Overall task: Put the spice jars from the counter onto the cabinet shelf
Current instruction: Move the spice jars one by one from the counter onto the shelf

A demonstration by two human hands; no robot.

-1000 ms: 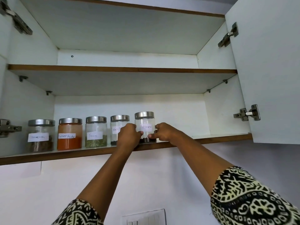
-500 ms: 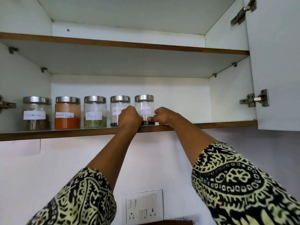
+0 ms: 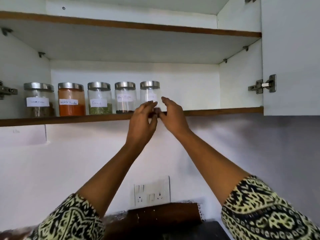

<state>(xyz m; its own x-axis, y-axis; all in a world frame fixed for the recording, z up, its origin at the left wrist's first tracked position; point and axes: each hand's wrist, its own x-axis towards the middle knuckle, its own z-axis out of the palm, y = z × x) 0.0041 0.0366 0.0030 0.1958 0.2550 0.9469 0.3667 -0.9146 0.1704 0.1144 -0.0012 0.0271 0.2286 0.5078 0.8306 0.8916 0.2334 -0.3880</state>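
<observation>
5th jar label blurred, base hidden

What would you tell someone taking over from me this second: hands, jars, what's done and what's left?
Left hand: open, fingers relaxed, holding nothing, just in front of the rightmost jar.
Right hand: open, holding nothing, beside the same jar.
Jars: five upright in a row on the lower shelf: rightmost jar, black-pepper jar, green-spice jar, red-powder jar, brown-spice jar.
Done: those five are shelved.
Left: the counter is barely in view; check it for more jars.
</observation>
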